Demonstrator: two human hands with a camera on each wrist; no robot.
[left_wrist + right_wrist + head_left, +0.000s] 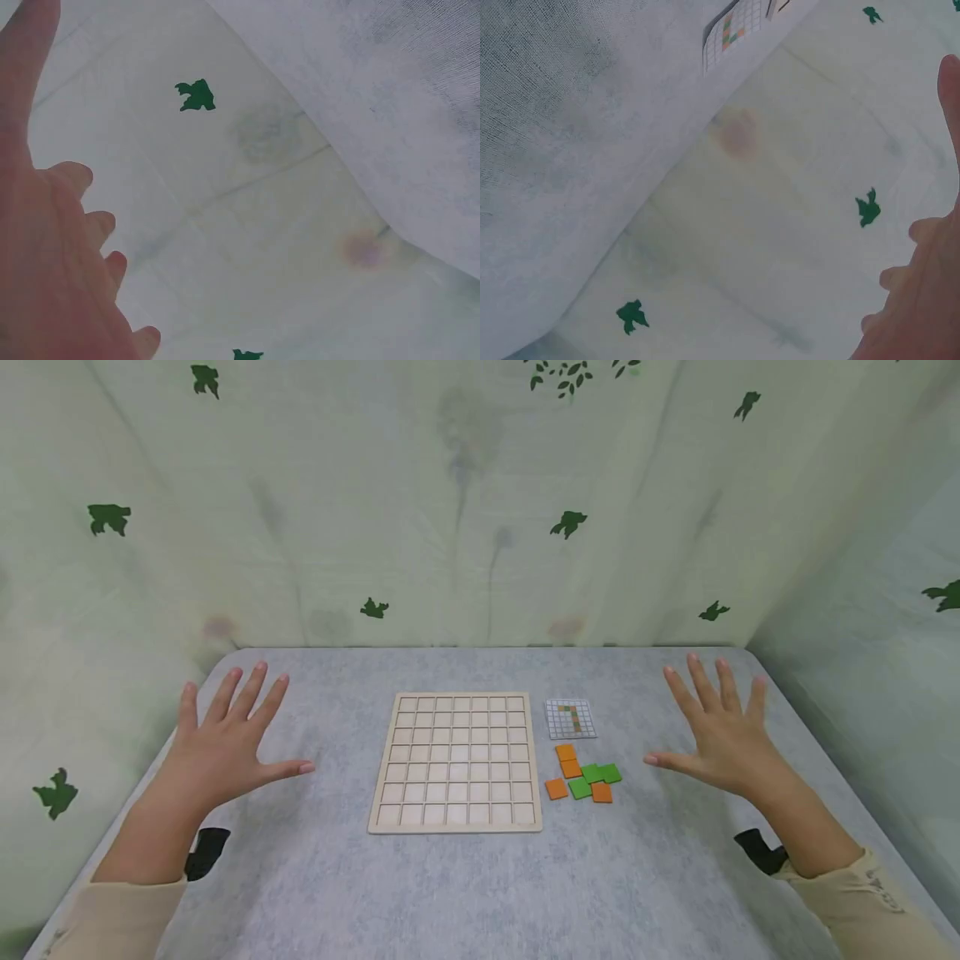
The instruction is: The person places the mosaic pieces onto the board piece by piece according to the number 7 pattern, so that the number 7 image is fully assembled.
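My left hand [221, 752] is held over the left side of the table, fingers spread and straight, holding nothing. On the other side my right hand [723, 739] is spread the same way, its thumb pointing toward the small tiles. Between them lies a square wooden grid board [457, 760] with bare cells. Right of the board are several orange tiles [566, 752] and green tiles [580, 787], loosely grouped, some overlapping. Above those tiles lies a small pattern card [571, 719] with a grid and an orange and green figure; the right wrist view shows this card [735, 31] too.
The table [450, 893] has a pale grey cloth-like surface. A light curtain [322, 485] with green leaf and bird shapes hangs behind it and along both sides. Dark wrist bands [206, 853] show below both hands, at the beige sleeves [123, 914].
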